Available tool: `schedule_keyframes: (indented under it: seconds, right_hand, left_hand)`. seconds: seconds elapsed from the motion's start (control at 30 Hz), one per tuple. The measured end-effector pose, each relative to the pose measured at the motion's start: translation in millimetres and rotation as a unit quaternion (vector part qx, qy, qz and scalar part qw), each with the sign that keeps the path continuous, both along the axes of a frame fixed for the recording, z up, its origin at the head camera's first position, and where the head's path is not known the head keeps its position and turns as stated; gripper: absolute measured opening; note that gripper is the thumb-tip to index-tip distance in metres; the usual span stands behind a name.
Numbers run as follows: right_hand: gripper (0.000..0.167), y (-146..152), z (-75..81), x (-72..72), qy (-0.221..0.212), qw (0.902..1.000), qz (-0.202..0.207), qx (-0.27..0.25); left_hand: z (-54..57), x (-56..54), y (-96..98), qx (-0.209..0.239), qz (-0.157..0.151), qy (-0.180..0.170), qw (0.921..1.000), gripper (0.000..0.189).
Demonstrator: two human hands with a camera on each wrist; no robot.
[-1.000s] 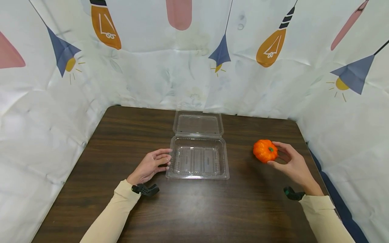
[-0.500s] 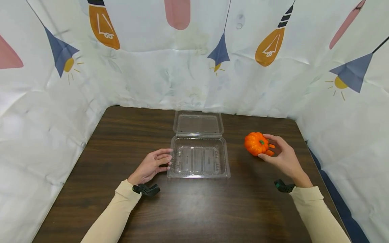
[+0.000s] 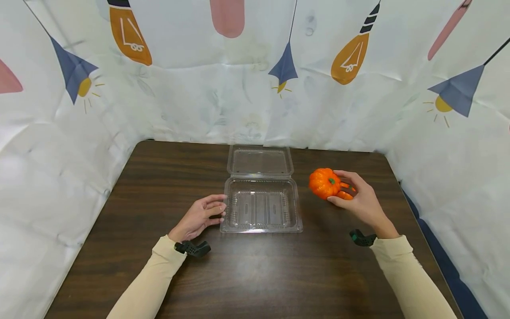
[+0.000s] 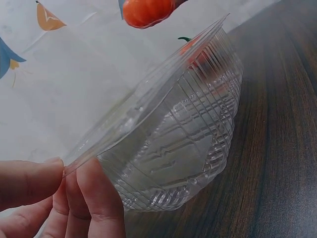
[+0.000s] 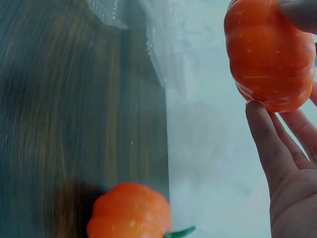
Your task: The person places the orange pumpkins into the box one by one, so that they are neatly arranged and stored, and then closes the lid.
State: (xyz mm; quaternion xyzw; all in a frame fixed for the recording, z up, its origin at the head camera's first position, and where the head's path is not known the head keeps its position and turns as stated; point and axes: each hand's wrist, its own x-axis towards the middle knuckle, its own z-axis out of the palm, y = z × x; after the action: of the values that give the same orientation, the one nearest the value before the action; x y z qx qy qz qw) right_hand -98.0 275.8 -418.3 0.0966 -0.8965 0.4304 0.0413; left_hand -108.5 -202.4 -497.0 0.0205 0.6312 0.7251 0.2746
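Note:
An open clear plastic clamshell container [image 3: 260, 229] sits on the dark wooden table, its lid [image 3: 260, 161] laid back towards the wall. With thumb and fingertips, my left hand [image 3: 202, 217] pinches the container's left rim, which shows close up in the left wrist view. To the right of the container, my right hand [image 3: 360, 199] grips a small orange toy pumpkin [image 3: 323, 182] with a green stem, raised above the table in the right wrist view. A second orange pumpkin [image 5: 130, 213] stands on the table below; in the head view the right hand's fingers partly cover it.
The wooden table [image 3: 255, 274] has rounded back corners. A pale sheet [image 3: 255, 102] printed with lamps and bulbs hangs behind it and at both sides. Dark blue fabric [image 3: 434, 261] shows past the table's right edge.
My right hand has lifted the pumpkin and carried it leftwards, towards the container, uncovering part of the second pumpkin. The left hand has stayed at the container's rim.

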Motion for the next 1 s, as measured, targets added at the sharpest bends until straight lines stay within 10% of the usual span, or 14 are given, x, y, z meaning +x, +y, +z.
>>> schedule_keyframes:
  seconds: [1.0]
  right_hand:
    - [0.071,-77.5,-3.2,-21.3,-0.005,0.9892,0.111,-0.096]
  left_hand:
    - [-0.3,0.2,2.2,0.012,0.0,0.0,0.9999,0.058]
